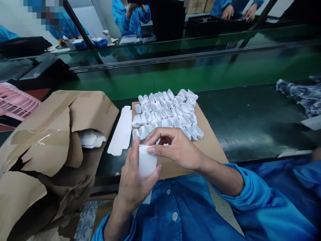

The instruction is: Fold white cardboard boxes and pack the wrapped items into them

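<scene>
Bundles (163, 107) lie beyond white box (147, 165), torn carton (87, 108) left.

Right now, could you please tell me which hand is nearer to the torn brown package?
Left: the left hand holds a white box to the right of the package; the right hand, at the box's top, is farther right.

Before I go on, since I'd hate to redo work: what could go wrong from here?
The right hand has its thumb on the top of the small white card box held in the left hand; pressing hard might crease it.

The closely packed rows of small white paper-wrapped bundles lie just beyond both hands; a knock could disorder them.

The torn brown cardboard carton stands beside the long flat white card pieces; a loose flap might catch them.
</scene>
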Available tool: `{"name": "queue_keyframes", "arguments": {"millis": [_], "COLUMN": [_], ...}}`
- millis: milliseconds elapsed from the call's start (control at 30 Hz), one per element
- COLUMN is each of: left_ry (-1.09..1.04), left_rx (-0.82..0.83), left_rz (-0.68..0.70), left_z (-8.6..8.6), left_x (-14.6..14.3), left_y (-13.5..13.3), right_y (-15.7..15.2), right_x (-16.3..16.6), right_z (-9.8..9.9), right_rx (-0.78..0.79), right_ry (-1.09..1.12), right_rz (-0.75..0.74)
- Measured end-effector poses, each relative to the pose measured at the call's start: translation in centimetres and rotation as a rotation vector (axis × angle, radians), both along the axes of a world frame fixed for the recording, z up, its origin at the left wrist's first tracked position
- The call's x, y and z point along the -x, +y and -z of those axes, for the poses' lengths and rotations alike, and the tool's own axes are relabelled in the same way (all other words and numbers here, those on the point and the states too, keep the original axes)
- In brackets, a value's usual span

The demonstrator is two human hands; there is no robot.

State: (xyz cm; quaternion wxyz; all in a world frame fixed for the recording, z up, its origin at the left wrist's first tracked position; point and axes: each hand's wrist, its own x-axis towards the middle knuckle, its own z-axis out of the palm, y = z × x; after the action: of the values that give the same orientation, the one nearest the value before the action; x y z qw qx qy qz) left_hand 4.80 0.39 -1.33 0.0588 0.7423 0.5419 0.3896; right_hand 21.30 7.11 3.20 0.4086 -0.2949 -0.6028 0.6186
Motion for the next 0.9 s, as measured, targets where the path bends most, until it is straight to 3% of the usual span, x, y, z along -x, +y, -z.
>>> {"name": "queue_keyframes", "arguments": {"millis": [233, 600, 767, 900], "left_ry": [0.028, -0.057, -0.174, -0.251], "left_rx": [0.014, -0.017, -0.112, 0.001], "left_rz": [0.031, 0.019, 0.063, 0.077], "left_z": [0.3, 0.0, 0.4, 2.0], "left_x": [0.2, 0.5, 0.8, 1.1], "left_y": [-0.1, -0.3, -0.4, -1.9], "right_y": [-0.9, -1.8, -2.5, -3.0], "right_x": [0.0, 0.0, 0.4, 0.2], "right_z": [-0.1, 1.9, 3.1, 3.5], "right_rx": [-0.079, -0.670, -0.775, -0.907], "right_ry": [-0.068, -0.189, -0.219, -0.466], "right_rz": [0.074, 0.122, 0.076, 0.023]}}
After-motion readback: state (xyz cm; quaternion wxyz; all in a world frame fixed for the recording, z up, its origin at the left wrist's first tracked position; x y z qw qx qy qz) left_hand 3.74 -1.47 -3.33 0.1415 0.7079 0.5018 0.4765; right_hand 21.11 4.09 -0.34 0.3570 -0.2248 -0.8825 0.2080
